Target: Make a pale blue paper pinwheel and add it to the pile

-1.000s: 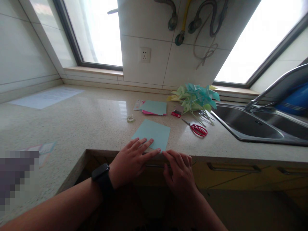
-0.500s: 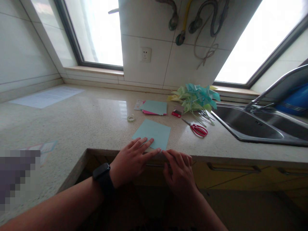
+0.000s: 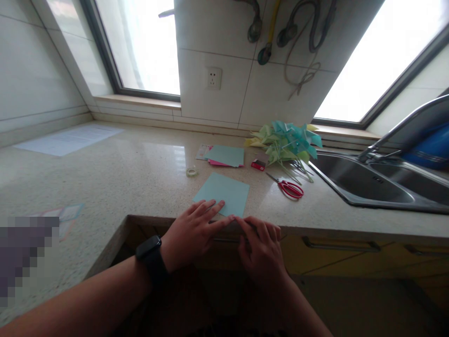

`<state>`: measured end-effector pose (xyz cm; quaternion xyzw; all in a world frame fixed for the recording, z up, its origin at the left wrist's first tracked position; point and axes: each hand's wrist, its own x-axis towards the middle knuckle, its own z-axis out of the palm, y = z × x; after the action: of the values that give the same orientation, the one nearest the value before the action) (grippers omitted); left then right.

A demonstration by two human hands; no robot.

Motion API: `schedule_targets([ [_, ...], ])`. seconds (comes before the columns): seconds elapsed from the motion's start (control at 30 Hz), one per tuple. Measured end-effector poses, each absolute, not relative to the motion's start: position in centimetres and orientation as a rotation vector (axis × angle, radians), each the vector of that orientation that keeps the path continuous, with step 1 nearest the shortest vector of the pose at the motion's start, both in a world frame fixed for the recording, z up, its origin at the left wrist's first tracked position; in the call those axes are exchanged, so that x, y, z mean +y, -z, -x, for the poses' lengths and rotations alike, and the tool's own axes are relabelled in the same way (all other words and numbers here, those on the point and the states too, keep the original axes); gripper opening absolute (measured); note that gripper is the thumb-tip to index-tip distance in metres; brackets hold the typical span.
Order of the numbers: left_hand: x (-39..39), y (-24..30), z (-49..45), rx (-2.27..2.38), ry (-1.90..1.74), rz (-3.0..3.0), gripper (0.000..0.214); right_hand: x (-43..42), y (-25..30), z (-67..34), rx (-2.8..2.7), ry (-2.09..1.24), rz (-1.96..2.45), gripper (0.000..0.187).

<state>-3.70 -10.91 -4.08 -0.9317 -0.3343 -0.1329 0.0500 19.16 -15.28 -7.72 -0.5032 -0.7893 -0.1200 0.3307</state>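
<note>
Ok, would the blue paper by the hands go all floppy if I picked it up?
Probably a bit: the blue paper looks thin, so it may bend when lifted. It's likely very light, being a flat sheet. The counter looks shiny, so a push might slide it.

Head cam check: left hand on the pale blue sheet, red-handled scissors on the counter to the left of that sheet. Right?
Not quite: the red-handled scissors lie to the right of the pale blue sheet, as the head view shows. The rest holds: the left hand is on the sheet, and the scissors are on the counter.
</note>
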Motion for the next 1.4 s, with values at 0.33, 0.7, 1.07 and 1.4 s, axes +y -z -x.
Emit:
schedule_targets([
  [0.33, -10.7, 3.8, 3.7, -1.026, 0.397, 2.880, 0.068, -15.2, 7.6, -19.1, -2.064, 0.352, 1.347, 0.042],
  [0.7, -10.9, 3.7, 3.6, -1.011, 0.410, 2.890, 0.071, -14.7, 7.0, -18.9, -2.097, 0.352, 1.396, 0.044],
  [1.07, -10.8, 4.2, 3.7, -0.970, 0.440, 2.882, 0.061, -14.9, 6.9, -18.9, -2.092, 0.334, 1.367, 0.041],
  [1.4, -10.7, 3.9, 3.6, -0.987, 0.418, 2.918, 0.064, -15.5, 6.8, -19.9, -2.067, 0.252, 1.252, 0.035],
])
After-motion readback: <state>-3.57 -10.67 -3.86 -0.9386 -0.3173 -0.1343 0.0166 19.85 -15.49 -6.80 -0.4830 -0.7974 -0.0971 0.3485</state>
